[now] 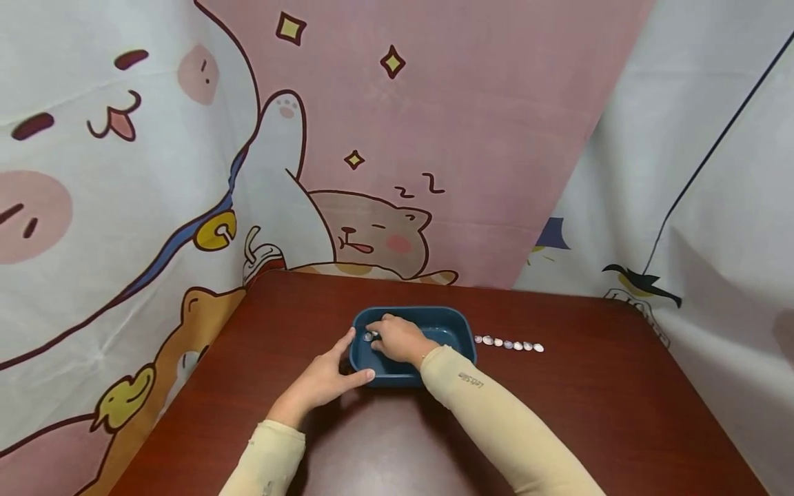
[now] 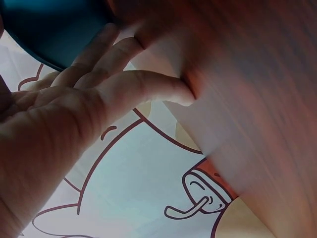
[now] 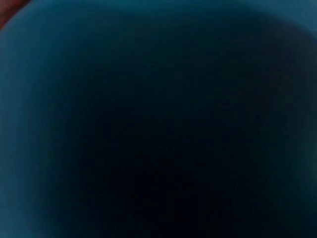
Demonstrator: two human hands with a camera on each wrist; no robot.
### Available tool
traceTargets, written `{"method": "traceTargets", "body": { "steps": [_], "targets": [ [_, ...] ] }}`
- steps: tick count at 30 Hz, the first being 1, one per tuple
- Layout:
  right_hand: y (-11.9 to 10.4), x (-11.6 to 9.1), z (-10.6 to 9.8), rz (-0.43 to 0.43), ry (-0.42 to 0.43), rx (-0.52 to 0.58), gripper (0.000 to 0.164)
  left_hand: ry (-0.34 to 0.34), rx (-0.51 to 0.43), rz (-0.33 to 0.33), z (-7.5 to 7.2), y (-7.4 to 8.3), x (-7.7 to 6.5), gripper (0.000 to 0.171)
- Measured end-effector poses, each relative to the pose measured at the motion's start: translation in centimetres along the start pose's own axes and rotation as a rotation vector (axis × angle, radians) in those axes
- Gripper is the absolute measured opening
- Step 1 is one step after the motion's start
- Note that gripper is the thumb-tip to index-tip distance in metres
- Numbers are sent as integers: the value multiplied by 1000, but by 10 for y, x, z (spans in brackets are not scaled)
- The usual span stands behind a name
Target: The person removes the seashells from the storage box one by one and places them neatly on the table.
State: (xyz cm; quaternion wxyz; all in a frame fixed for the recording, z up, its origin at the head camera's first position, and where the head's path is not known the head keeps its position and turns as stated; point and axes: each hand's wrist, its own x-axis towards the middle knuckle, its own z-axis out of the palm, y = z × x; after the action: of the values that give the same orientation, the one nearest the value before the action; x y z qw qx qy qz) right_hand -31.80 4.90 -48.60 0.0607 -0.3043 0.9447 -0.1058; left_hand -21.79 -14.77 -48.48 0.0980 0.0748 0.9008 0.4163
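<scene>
A dark blue rectangular basin (image 1: 455,331) stands on the table. My right hand (image 1: 400,339) reaches down into its left half, with finger and thumb apart around a few small whitish pieces (image 1: 368,337) that look like seashells. Whether the fingertips touch them is too small to tell. My left hand (image 1: 322,377) is at the basin's left side, fingers and thumb spread, fingertips by the rim. In the left wrist view the extended fingers of the left hand (image 2: 74,106) lie beside the basin (image 2: 54,29). The right wrist view holds only the dark, blurred basin interior (image 3: 29,124).
Right of the basin, several small shell-like pieces (image 1: 509,344) lie in a line on the reddish-brown table (image 1: 577,399). Behind the table hangs a cloth (image 1: 484,138) printed with cartoon animals, which also runs along both sides.
</scene>
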Motion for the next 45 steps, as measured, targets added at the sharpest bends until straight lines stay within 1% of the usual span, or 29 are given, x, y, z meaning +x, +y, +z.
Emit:
{"method": "traceTargets", "body": {
  "steps": [3,5,9,12,14,17,19,23,30,35,41,45],
  "targets": [
    [0,3,8,16,-12,-31,40,-8,-9,-4,4,-2,-1,103],
    [1,4,13,4,-2,-48,36,-12,-12,-4,5,-3,-2,103],
    [3,3,18,-73,64,-55,27,-13,-15,-9,6,-5,-2,104],
    [2,3,18,-139,110,-32,22,-12,-16,-8,4,-6,-2,105],
    [-1,4,17,-171,124,-19,18,-9,-16,-5,3,-7,-3,104],
    [-5,6,18,-196,112,1,14,-8,-14,-1,2,-7,-3,104],
    [-8,6,18,-201,86,16,12,-9,-12,0,2,-7,-2,104],
    [-10,7,19,-181,47,40,11,-15,-8,6,2,-6,-1,103],
    [-9,8,15,-132,53,81,12,-16,0,19,-1,-4,2,104],
    [-10,9,13,-86,30,109,15,-19,0,24,-1,-2,2,104],
    [-13,10,14,-78,30,120,13,-8,-1,27,-1,-2,2,104],
    [-14,8,13,-74,10,139,10,-5,-6,29,0,-3,2,104]
  ]
}}
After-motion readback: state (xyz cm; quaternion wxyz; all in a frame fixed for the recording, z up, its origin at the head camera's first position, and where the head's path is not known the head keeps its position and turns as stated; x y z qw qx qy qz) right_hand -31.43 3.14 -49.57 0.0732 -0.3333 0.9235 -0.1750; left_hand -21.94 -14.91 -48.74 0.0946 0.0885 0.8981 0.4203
